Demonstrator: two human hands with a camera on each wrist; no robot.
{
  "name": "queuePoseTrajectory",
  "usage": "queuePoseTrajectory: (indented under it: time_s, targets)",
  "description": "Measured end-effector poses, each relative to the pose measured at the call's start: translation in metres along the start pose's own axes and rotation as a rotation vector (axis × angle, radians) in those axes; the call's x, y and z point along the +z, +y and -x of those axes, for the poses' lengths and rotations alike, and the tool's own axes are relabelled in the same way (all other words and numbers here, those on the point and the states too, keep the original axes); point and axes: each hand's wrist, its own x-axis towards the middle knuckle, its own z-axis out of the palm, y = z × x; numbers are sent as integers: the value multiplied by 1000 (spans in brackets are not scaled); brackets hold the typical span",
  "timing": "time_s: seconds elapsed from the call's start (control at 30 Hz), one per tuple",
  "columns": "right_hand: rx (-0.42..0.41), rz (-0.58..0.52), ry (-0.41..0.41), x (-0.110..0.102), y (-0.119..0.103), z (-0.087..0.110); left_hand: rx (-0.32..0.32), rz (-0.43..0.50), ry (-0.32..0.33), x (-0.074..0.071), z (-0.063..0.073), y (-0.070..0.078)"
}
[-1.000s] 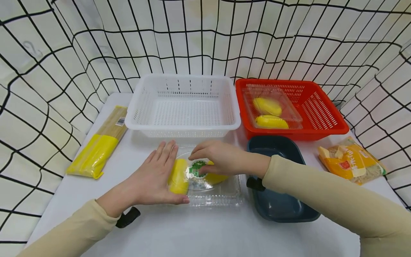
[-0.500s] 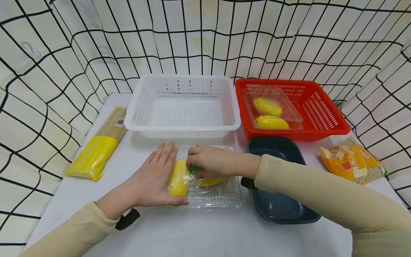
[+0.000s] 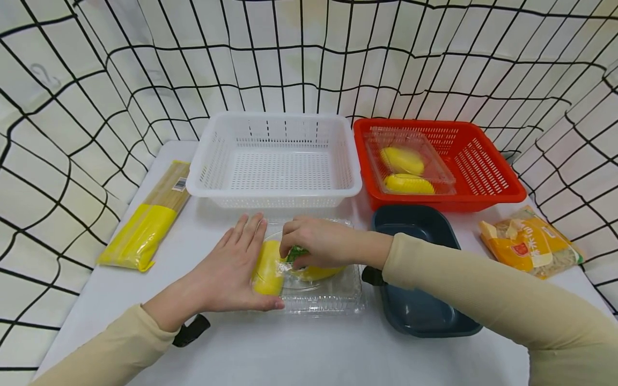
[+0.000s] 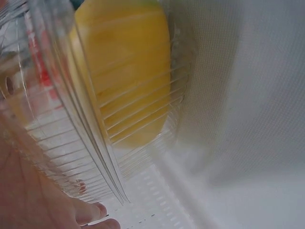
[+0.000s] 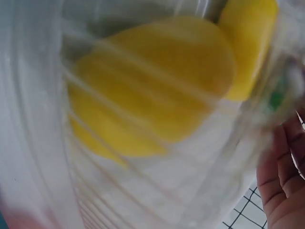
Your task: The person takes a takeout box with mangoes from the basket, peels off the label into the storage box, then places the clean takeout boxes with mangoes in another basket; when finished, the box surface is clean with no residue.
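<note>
A clear plastic clamshell box (image 3: 328, 303) lies on the table before the white basket, with two smooth, mango-like yellow fruits (image 3: 268, 271) inside. My left hand (image 3: 229, 265) rests spread over the box's left side, thumb along the near edge. Over the middle of the lid, my right hand (image 3: 314, 244) has curled fingers pinching a green-and-white label (image 3: 296, 252), partly hidden by them. Crinkled clear film glints beside those fingertips. The right wrist view shows the rounded fruit (image 5: 152, 86) through the ribbed plastic, and the left wrist view shows the box wall around yellow fruit (image 4: 126, 71).
Behind the box stands a white basket (image 3: 275, 190). A red basket (image 3: 483, 161) at back right holds another clear box (image 3: 436, 163) of yellow fruit. A dark blue tub (image 3: 425, 311) sits under my right forearm. A noodle pack (image 3: 149, 220) lies left, an orange bag (image 3: 528, 241) right.
My right hand has lowered and shifted slightly left, its fingers curling over the label that showed whole before. My left hand has stayed on the box.
</note>
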Motion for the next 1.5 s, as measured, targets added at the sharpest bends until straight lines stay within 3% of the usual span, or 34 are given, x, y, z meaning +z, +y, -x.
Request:
queuePoseTrajectory:
  time_s: [0.53, 1.07, 1.5]
  targets:
    - [-2, 25, 161, 5, 1, 3, -2, -6, 13, 0, 1, 1]
    - [-89, -33, 328, 1, 9, 18, -1, -10, 15, -1, 2, 1]
    - [-104, -256, 437, -13, 21, 57, -5, -12, 20, -1, 2, 2]
